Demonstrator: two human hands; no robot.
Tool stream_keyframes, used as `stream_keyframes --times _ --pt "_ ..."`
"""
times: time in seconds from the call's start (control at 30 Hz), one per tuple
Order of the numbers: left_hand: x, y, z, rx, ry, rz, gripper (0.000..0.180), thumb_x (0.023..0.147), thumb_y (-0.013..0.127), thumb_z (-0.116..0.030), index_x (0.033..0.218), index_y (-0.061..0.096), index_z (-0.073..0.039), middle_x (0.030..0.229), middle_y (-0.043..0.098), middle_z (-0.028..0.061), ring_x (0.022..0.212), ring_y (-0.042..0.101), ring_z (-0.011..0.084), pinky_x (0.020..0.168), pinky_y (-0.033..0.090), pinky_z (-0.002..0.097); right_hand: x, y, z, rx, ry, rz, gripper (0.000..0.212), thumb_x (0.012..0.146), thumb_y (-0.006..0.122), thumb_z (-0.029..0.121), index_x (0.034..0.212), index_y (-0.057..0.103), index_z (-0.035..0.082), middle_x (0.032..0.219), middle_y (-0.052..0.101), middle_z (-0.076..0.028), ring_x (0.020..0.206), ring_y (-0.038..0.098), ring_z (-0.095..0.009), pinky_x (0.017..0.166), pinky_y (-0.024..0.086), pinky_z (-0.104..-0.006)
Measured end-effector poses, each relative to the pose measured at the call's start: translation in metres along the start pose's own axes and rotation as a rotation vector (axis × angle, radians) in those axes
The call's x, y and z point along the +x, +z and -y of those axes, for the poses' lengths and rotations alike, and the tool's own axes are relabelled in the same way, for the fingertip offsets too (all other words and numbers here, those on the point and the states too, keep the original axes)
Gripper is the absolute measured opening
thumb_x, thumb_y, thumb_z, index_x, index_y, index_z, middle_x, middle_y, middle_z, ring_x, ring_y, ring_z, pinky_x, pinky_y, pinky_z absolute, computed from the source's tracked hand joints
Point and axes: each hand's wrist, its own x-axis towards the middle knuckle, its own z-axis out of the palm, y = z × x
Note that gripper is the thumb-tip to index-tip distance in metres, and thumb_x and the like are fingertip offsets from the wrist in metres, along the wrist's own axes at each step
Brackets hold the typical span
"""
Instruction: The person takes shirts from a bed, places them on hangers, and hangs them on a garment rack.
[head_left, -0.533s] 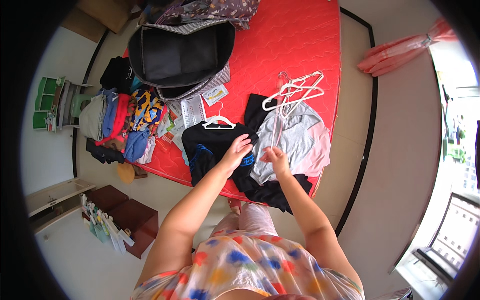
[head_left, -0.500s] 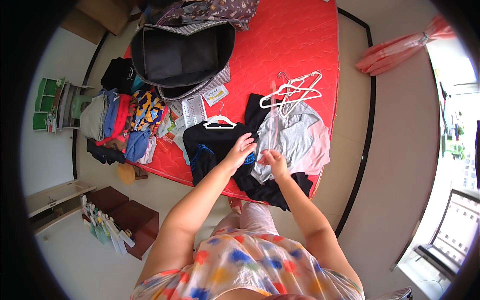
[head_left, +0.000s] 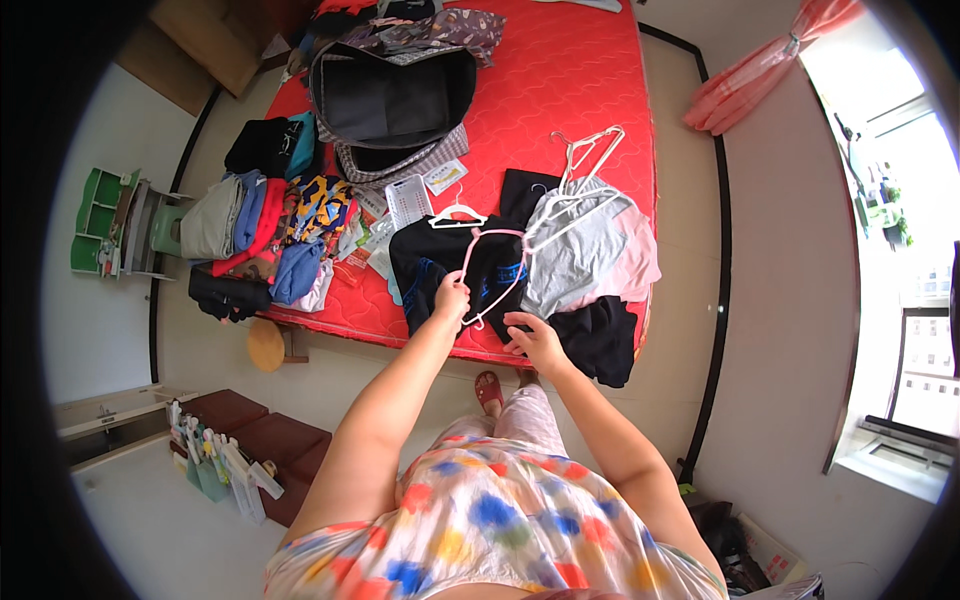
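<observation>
My left hand (head_left: 452, 298) is closed round one side of a pink-and-white clothes hanger (head_left: 500, 232), held above a black top with blue patterning (head_left: 428, 250). Close to the hanger's lower end, my right hand (head_left: 538, 342) has its fingers apart and holds nothing. The black top lies spread on the bed, with a white hanger (head_left: 462, 221) at its neck. To the right are a grey shirt (head_left: 575, 255), a pink garment (head_left: 638, 255) and a crumpled black garment (head_left: 603, 335). More white hangers (head_left: 590, 145) rest on the grey shirt.
The red mattress (head_left: 560, 75) fills the far middle. On it stand a big open black-lined bag (head_left: 400, 100), a white basket (head_left: 408, 200) and piles of folded clothes (head_left: 265, 225). A round wooden stool (head_left: 266, 345) stands by the left edge.
The pink hanger, held upright by my right hand before, is now turned flat in my left hand. My right hand has let go. The head view has shifted slightly.
</observation>
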Motion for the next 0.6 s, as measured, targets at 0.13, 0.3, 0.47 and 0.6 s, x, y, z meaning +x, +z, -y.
stream_keyframes --times 0.13,0.3,0.47,0.6 --pt "-0.012 0.003 0.01 0.356 0.411 -0.073 0.031 0.089 0.041 -0.008 0.116 0.056 -0.007 0.071 0.055 0.0036 0.054 0.052 0.013 0.045 0.042 0.0286 -0.027 -0.008 -0.019 -0.03 0.059 -0.047 0.025 0.091 0.053 0.011 0.115 0.054 0.004 0.106 0.061 -0.008 0.074 0.063 -0.013 0.064 0.05 -0.0231" --pt "-0.031 0.017 -0.001 0.332 0.318 0.003 0.035 0.09 0.042 -0.004 0.122 0.053 -0.008 0.069 0.051 -0.0002 0.054 0.046 0.0083 0.05 0.04 0.024 -0.048 -0.032 -0.04 0.003 0.084 -0.163 0.022 0.09 0.054 0.011 0.109 0.058 0.003 0.093 0.065 -0.007 0.07 0.062 -0.011 0.061 0.049 -0.0226" --pt "0.005 0.013 0.044 0.412 0.452 -0.014 0.033 0.09 0.041 -0.008 0.12 0.054 -0.01 0.07 0.055 0.0039 0.057 0.053 0.0154 0.055 0.045 0.0307 -0.057 -0.045 -0.046 -0.007 0.124 -0.167 0.02 0.09 0.053 0.012 0.107 0.059 0.003 0.09 0.064 -0.006 0.068 0.059 -0.01 0.063 0.049 -0.0225" --pt "0.007 0.036 0.037 0.323 0.51 -0.001 0.032 0.09 0.044 -0.006 0.119 0.055 -0.009 0.072 0.052 0.0055 0.064 0.052 0.0166 0.062 0.044 0.0293 -0.057 -0.059 -0.055 0.049 0.156 -0.166 0.017 0.088 0.055 0.008 0.104 0.059 0.003 0.086 0.064 -0.004 0.066 0.058 -0.01 0.063 0.048 -0.0226"
